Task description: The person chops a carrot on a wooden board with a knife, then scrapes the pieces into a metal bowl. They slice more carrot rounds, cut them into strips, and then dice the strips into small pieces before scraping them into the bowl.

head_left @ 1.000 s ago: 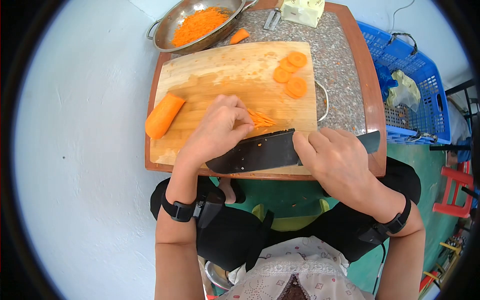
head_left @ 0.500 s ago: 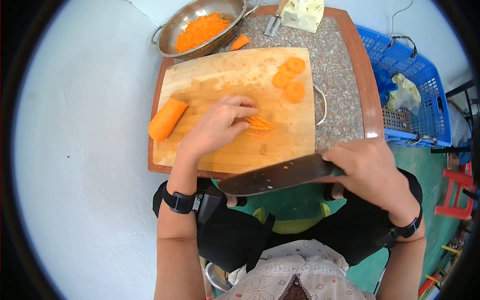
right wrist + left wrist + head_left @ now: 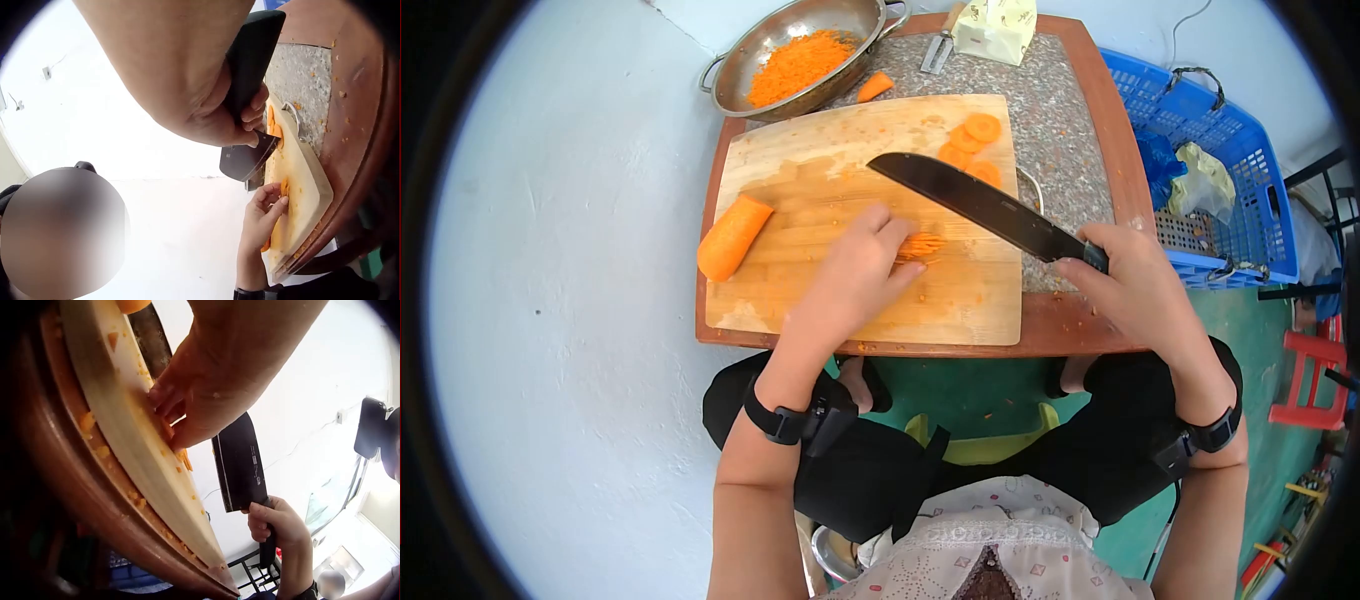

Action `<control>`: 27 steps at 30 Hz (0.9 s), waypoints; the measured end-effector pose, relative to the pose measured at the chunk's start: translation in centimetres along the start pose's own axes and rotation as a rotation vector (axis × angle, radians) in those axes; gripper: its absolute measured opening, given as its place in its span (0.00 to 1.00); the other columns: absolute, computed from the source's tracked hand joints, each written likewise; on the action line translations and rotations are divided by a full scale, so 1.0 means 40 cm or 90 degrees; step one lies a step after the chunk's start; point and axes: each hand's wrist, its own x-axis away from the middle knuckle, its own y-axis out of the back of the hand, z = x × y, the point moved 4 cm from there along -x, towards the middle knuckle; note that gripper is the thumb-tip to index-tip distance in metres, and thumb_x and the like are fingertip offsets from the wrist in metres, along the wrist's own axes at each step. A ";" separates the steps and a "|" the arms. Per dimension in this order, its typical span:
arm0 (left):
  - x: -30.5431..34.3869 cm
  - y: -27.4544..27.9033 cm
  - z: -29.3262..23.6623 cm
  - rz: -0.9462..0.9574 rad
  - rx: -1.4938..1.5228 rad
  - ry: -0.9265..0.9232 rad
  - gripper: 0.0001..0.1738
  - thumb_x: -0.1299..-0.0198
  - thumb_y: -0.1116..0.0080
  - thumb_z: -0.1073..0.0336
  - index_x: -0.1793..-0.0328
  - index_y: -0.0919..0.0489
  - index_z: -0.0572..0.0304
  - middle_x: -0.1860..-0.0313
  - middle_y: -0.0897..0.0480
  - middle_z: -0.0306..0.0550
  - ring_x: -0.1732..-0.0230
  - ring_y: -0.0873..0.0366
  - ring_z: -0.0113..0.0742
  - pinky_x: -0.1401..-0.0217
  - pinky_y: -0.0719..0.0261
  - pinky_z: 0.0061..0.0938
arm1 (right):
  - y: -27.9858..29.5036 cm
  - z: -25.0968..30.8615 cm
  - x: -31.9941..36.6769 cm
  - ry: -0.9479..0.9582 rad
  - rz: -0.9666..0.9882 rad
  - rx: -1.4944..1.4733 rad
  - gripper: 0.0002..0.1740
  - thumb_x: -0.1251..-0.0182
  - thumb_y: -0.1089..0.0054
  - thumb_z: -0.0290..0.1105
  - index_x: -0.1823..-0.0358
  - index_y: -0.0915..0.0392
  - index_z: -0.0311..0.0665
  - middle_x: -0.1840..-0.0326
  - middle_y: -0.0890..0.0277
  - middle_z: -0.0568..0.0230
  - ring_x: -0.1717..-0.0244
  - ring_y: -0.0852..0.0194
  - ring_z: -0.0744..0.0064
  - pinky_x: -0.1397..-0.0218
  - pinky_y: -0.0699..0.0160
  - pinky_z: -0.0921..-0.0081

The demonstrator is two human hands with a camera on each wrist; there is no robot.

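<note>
In the head view my left hand [image 3: 855,270] rests on the cutting board [image 3: 800,315], thumb and fingertips around a small bundle of carrot strips [image 3: 922,243]. The right wrist view shows that hand [image 3: 255,226] pinching the strips [image 3: 285,186]. My right hand [image 3: 1135,285] grips the handle of a dark cleaver [image 3: 985,207], its blade raised over the board and pointing up and left. The left wrist view has the cleaver [image 3: 239,465] held clear of the board. A thick carrot piece [image 3: 735,238] lies at the board's left; carrot slices [image 3: 982,127] lie at its upper right, partly behind the blade.
A metal pan [image 3: 730,85] of shredded carrot stands behind the board, beside a carrot end [image 3: 875,86]. A peeler-like tool [image 3: 937,53] and a patterned packet [image 3: 994,32] are at the table's back. A blue basket [image 3: 1245,150] stands to the right.
The cleaver went down off the front edge, then swung up over the board's right part, its tip now pointing up-left. My left hand has shifted slightly and stays at the strips.
</note>
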 end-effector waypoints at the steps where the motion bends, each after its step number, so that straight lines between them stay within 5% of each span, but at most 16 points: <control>1: 0.004 -0.001 -0.012 -0.030 -0.035 -0.024 0.16 0.48 0.34 0.71 0.54 0.22 0.68 0.62 0.26 0.54 0.61 0.24 0.51 0.56 0.23 0.36 | -0.003 0.008 -0.006 -0.016 0.001 0.004 0.14 0.41 0.37 0.34 0.71 0.25 0.28 0.76 0.26 0.42 0.72 0.27 0.41 0.69 0.32 0.55; 5: 0.012 -0.027 -0.029 -0.174 -0.124 -0.075 0.12 0.46 0.37 0.72 0.57 0.21 0.70 0.67 0.25 0.56 0.64 0.24 0.55 0.61 0.23 0.40 | -0.022 0.007 -0.016 -0.013 0.009 0.027 0.13 0.39 0.38 0.35 0.69 0.23 0.29 0.74 0.24 0.42 0.69 0.24 0.41 0.65 0.28 0.53; 11: 0.016 -0.040 -0.020 -0.286 -0.202 0.029 0.10 0.45 0.37 0.71 0.59 0.19 0.70 0.70 0.25 0.55 0.68 0.23 0.53 0.66 0.24 0.39 | -0.062 0.025 -0.019 0.008 0.021 0.021 0.11 0.36 0.43 0.31 0.65 0.26 0.28 0.75 0.24 0.39 0.67 0.23 0.38 0.63 0.26 0.50; 17: 0.015 -0.037 -0.019 -0.271 -0.147 0.094 0.14 0.45 0.36 0.69 0.54 0.18 0.71 0.68 0.24 0.55 0.68 0.24 0.51 0.66 0.24 0.36 | -0.076 0.072 -0.003 0.097 -0.002 0.035 0.08 0.35 0.49 0.26 0.60 0.32 0.27 0.75 0.24 0.40 0.71 0.23 0.39 0.64 0.24 0.51; 27: 0.029 -0.019 -0.007 -0.248 -0.102 0.106 0.16 0.48 0.34 0.70 0.52 0.18 0.69 0.58 0.21 0.54 0.54 0.25 0.51 0.51 0.26 0.39 | -0.105 0.101 0.001 0.143 0.007 0.146 0.07 0.42 0.48 0.22 0.61 0.32 0.31 0.73 0.24 0.47 0.73 0.20 0.45 0.71 0.21 0.56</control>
